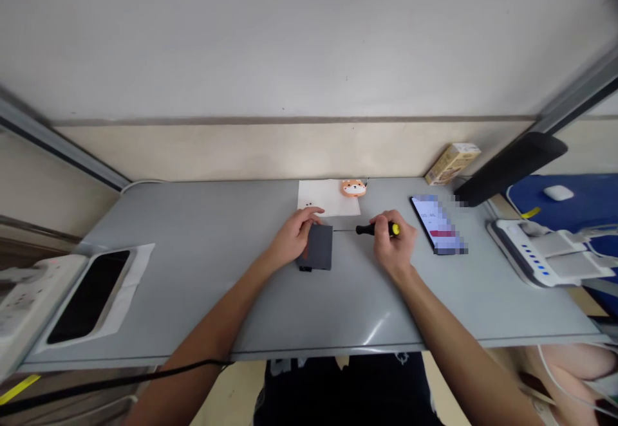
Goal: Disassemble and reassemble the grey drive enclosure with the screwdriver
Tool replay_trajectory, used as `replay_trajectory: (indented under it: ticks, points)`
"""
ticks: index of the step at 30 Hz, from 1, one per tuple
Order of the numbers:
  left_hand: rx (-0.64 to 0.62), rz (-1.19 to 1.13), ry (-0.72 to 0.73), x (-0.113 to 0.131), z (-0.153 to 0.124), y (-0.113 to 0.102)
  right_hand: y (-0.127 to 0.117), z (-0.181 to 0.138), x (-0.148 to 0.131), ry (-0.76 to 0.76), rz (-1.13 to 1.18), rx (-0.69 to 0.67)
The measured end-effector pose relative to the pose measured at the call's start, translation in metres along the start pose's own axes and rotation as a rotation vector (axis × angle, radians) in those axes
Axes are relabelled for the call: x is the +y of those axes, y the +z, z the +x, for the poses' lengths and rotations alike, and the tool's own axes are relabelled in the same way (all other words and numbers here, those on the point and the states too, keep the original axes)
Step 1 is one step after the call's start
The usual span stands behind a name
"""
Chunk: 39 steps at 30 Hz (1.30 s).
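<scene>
Dark grey box (319, 247) lies on the tabletop (203, 271), roughly midway between its left and right edges and back from the front edge. Keep the screwdriver (365, 229) shaft square to the box's right side, brace the box firmly, and apply light axial pressure to limit slipping. The tip points near the far right corner; contact is too fine to confirm. Left hand (291, 236) grips the box's left side, with 1 finger extended past the far side. Right hand (396, 242) pinches the screwdriver handle between thumb and curled fingers.
</scene>
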State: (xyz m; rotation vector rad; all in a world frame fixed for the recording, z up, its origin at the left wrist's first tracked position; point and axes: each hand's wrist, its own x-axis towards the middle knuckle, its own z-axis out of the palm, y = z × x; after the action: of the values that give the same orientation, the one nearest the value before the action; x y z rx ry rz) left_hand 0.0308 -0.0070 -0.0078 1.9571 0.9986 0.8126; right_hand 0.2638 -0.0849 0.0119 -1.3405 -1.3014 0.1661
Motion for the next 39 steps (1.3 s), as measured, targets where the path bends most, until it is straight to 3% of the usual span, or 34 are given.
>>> replay_trajectory:
  ticks: [4,8,11,18,30,39]
  points:
    - [0.09,0.068,0.09,0.001,-0.002,-0.002,0.002,0.0,-0.002,-0.035,-0.029,-0.084]
    - [0.151,0.163,0.206,0.011,-0.004,-0.008,-0.001,0.004,-0.001,0.013,-0.005,-0.021]
    - [0.1,0.219,0.255,0.02,-0.005,-0.012,-0.003,0.005,-0.002,0.086,0.045,0.003]
    - [-0.027,0.334,0.353,0.033,-0.008,-0.011,0.001,-0.001,-0.012,0.155,0.162,-0.141]
    - [-0.12,0.385,0.389,0.046,-0.013,-0.011,0.001,0.001,-0.013,0.12,0.157,-0.205]
    - [-0.242,0.413,0.346,0.049,-0.015,-0.008,-0.005,0.011,-0.013,0.185,0.201,-0.008]
